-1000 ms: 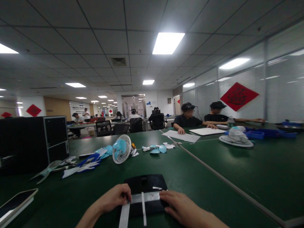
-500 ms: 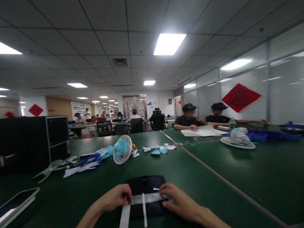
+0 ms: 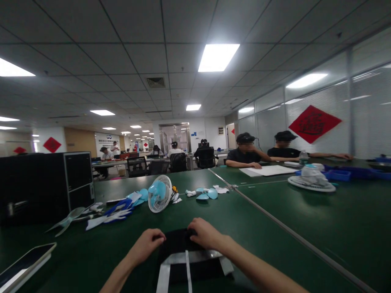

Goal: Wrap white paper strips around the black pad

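Note:
In front of me on the green table lies a black flat piece (image 3: 177,240), its material hard to tell. A silvery-grey band (image 3: 177,258) crosses it, a narrow white strap (image 3: 188,270) runs down over its middle, and a wider white strap (image 3: 163,278) hangs at its left. My left hand (image 3: 149,244) is closed, its fingertips at the piece's upper left corner. Curled over the upper right edge, the fingers of my right hand (image 3: 204,234) grip the black piece; they partly hide that edge. At the band's right end a pale flap (image 3: 226,266) shows below my right forearm.
Beyond my hands stand a small white fan (image 3: 160,194) with blue blades, loose blue fan blades (image 3: 207,193) and blue-white gloves (image 3: 117,211). A tablet-like device (image 3: 27,264) lies at left, near a black computer case (image 3: 81,179). Two co-workers sit across the table at right.
My right hand has left the band's right end and moved up to the black piece's upper edge. My left hand has let go of the band's left end and moved up-left.

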`<state>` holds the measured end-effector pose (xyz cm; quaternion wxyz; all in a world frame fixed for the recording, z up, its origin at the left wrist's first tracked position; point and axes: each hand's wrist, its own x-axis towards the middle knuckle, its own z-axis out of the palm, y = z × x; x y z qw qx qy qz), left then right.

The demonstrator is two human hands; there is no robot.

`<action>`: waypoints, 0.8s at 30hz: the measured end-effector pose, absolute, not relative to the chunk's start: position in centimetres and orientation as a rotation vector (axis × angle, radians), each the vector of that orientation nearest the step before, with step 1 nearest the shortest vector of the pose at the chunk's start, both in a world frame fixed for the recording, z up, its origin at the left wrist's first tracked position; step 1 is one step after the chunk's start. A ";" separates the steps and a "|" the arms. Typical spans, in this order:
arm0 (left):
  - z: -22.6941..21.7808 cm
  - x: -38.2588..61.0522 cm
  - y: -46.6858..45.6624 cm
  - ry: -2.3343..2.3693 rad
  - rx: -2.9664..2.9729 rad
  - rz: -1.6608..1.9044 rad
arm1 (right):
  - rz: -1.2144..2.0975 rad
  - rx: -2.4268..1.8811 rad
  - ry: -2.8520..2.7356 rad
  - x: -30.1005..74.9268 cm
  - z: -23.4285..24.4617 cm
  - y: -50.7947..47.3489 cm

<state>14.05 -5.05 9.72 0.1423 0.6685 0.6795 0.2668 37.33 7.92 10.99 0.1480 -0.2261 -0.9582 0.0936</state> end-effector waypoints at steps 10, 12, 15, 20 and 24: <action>6.3 7.8 -3.8 2.527 1.824 0.591 | 0.206 -0.679 -2.740 35.5 8.9 9.7; 6.1 7.6 -3.8 2.533 1.808 0.572 | 0.212 -0.678 -2.733 35.5 8.8 9.7; 6.1 7.6 -3.9 2.554 1.747 0.541 | 0.220 -0.670 -2.720 35.7 8.8 9.7; 6.5 7.5 -4.4 2.572 1.655 0.492 | 0.245 -0.712 -2.639 37.4 9.7 10.6; 6.6 7.5 -4.4 2.567 1.653 0.501 | 0.233 -0.831 -2.526 40.8 11.5 11.9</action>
